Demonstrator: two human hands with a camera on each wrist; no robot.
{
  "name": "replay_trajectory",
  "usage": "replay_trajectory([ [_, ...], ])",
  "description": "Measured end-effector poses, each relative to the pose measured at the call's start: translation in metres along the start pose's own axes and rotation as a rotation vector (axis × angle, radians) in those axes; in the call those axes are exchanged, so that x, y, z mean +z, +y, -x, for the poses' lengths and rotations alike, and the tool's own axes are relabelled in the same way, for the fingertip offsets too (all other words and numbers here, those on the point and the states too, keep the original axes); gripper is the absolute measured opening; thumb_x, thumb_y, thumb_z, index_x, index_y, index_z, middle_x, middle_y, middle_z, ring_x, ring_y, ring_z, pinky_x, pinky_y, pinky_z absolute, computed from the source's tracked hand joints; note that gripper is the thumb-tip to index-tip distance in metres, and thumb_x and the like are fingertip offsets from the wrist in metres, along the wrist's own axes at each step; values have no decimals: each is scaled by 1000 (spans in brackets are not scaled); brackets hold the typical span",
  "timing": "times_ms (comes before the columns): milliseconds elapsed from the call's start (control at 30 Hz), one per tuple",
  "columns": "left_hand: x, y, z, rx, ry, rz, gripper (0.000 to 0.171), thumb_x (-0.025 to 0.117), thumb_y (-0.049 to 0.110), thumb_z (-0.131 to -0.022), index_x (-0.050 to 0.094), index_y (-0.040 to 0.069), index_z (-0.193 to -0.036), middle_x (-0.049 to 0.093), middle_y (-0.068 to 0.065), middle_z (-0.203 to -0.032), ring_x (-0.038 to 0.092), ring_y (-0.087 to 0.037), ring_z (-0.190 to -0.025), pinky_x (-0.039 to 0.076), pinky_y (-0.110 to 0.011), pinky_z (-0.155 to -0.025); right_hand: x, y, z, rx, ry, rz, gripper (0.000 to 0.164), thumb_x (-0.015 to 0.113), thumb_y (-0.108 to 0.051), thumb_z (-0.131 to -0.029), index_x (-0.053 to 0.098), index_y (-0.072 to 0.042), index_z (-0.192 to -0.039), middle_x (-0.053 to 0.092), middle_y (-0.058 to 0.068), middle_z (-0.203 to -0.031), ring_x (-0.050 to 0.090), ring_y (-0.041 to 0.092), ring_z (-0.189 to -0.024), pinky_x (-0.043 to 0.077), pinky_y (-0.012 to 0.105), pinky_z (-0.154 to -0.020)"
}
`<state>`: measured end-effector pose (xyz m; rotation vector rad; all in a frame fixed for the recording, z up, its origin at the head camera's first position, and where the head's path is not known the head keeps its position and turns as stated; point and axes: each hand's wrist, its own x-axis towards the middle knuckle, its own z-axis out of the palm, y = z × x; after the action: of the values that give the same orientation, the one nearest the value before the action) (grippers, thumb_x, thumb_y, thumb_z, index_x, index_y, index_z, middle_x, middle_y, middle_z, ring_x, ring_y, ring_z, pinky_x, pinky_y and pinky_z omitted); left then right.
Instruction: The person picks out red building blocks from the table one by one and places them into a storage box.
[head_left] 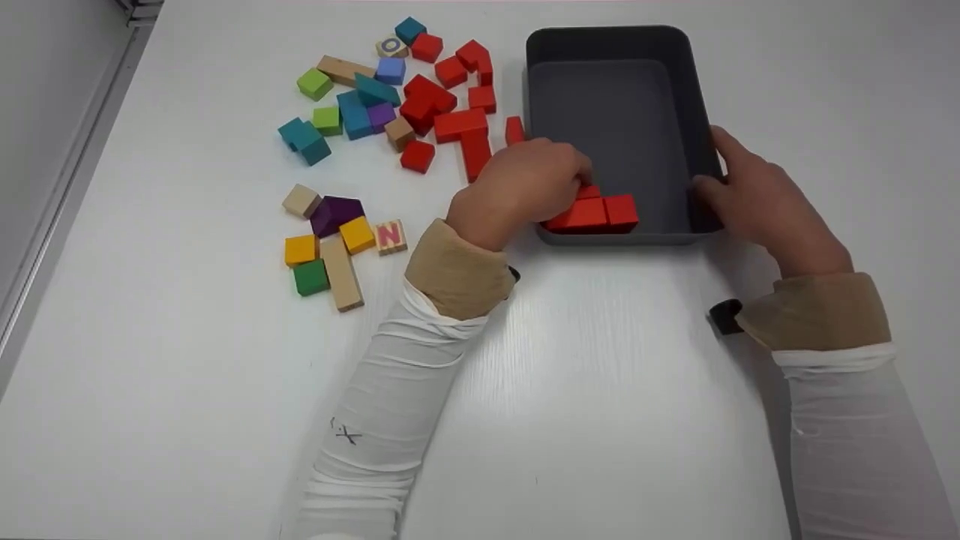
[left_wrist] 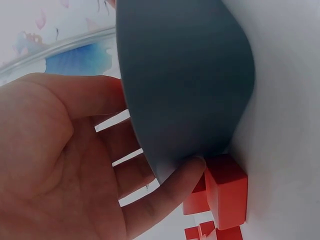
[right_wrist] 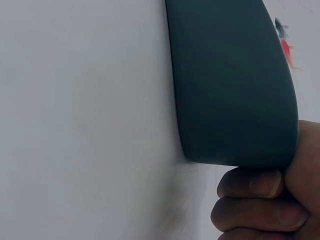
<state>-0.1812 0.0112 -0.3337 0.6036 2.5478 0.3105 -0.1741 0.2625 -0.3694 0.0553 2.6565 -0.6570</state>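
Observation:
A dark grey tray [head_left: 615, 97] stands on the table, with several red blocks [head_left: 585, 215] along its near wall. My left hand [head_left: 525, 180] reaches over the tray's left wall and pinches a red block [head_left: 589, 193] beside them; the tray wall hides the fingertips in the left wrist view. One finger [left_wrist: 170, 192] stays outside, near the outer wall and a standing red block [left_wrist: 227, 192]. With its thumb inside and its fingers outside, my right hand [head_left: 765, 199] grips the tray's right wall. The right wrist view shows curled fingers [right_wrist: 255, 212] at the tray's outer side.
Left of the tray lie several loose red blocks [head_left: 461, 124]. Farther left are blue, teal, light green and wooden blocks, including a long wooden block [head_left: 345, 70]. A nearer group holds a purple block [head_left: 337, 214], a green block [head_left: 310, 277] and a letter cube [head_left: 390, 237].

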Motion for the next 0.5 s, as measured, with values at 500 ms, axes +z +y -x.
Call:
replay_trajectory([
  [500,0,2,1,15,-9,-9,42,50,28,-97,52,29,-139,55,2,-131,48,-16,-116,45,-32,-99,1,1,0,2,2,-5,63,31,-35,-102,-2,-29,-155,35,30,-146,43,41,-115,32,61,-101],
])
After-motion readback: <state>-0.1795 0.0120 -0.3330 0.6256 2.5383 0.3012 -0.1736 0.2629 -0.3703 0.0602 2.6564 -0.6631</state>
